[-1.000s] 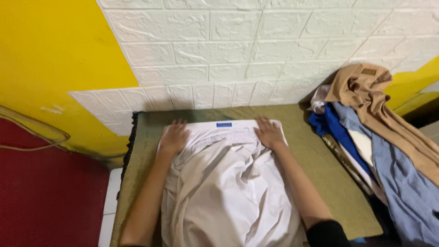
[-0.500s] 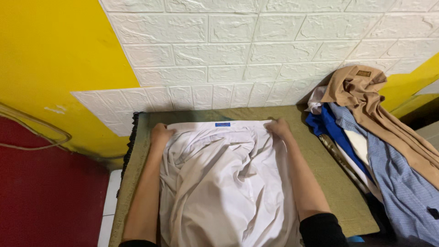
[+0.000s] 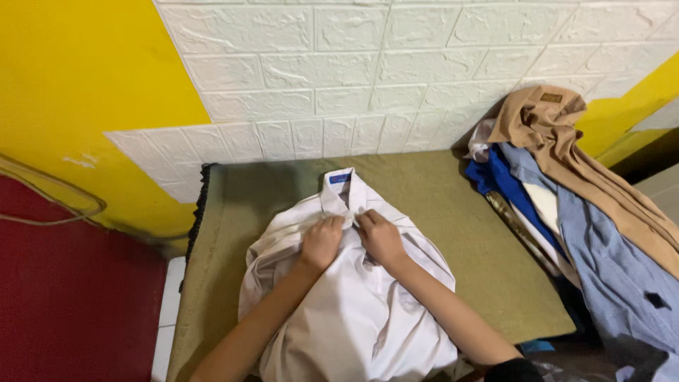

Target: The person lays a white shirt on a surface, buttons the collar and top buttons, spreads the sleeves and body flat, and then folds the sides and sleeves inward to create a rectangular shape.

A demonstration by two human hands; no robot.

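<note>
A white collared shirt (image 3: 353, 318) lies bunched on an olive-green cloth-covered table (image 3: 438, 205), its collar with a blue tag pointing toward the wall. My left hand (image 3: 322, 240) and my right hand (image 3: 378, 237) sit side by side just below the collar. Both pinch the fabric at the shirt's front near the neck. The shirt's shoulders have folded inward, and its lower part hangs over the near table edge under my forearms.
A heap of clothes (image 3: 566, 198) lies at the table's right side: tan, blue, white and light-blue pieces spilling over the edge. A white brick wall with yellow panels stands behind. A red surface (image 3: 71, 297) with a thin cable is at left.
My hands were spread at the shirt's two shoulders; they have come together at the middle below the collar, drawing the shirt's sides inward so it is narrower and bunched.
</note>
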